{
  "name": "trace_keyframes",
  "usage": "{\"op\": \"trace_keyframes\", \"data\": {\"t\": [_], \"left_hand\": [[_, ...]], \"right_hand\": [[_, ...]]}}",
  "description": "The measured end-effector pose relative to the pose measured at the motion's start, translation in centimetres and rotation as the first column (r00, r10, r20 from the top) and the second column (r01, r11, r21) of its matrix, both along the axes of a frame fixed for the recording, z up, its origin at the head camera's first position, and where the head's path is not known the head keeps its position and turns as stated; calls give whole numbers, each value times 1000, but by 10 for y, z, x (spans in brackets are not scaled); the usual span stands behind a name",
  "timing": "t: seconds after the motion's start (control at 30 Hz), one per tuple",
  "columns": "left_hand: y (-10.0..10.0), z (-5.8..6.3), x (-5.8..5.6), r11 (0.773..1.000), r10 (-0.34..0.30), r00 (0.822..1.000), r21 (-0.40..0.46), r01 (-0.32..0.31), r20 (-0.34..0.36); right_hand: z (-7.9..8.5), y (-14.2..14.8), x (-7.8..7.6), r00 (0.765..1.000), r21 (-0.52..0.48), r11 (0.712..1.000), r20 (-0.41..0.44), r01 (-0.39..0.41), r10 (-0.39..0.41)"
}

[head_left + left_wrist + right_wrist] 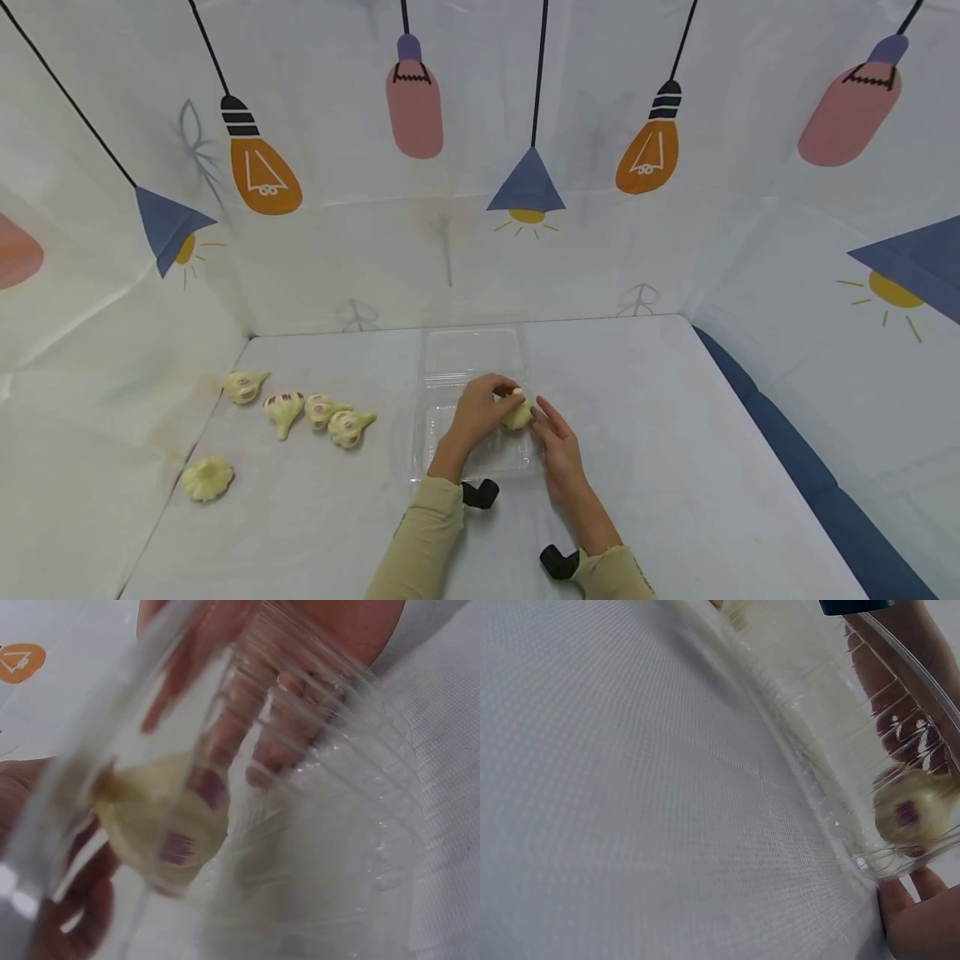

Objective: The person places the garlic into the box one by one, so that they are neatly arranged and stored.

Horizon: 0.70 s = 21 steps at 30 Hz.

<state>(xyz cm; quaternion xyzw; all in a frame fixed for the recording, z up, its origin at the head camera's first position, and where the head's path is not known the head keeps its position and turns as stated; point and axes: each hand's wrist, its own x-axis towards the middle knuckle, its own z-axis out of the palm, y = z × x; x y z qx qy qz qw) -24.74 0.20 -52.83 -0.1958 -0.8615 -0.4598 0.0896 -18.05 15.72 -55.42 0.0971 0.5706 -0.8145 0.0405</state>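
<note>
A garlic bulb (516,412) with purple patches is pinched between the thumb and fingers of my left hand (480,412), low over the right part of a clear plastic clamshell box (442,425). The box's lid (472,352) lies folded back toward the wall. Just outside the right side of the box, my right hand (561,454) has its fingers extended, fingertips right at the box's edge near the bulb. Through the clear plastic, the left wrist view shows the bulb (169,821), as does the right wrist view, where the bulb (913,810) appears behind the ribbed wall.
Several more garlic bulbs lie at the table's left: a group including a bulb (283,411) and a bulb (348,427), with another bulb (208,478) nearer me. A white curtain (337,275) printed with lamps stands around the white table (675,467). Black wrist mounts (480,494) hang below both forearms.
</note>
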Motion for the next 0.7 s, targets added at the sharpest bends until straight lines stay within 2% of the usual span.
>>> {"op": "trace_keyframes", "data": {"t": [0.43, 0.7], "left_hand": [[0, -6, -2, 1000, 6, 1000, 11, -6, 18], [0, -5, -2, 1000, 1, 1000, 21, -1, 22]], "right_hand": [[0, -1, 1, 1000, 28, 1000, 6, -8, 8], [0, -1, 1, 1000, 50, 999, 15, 4, -5]]}}
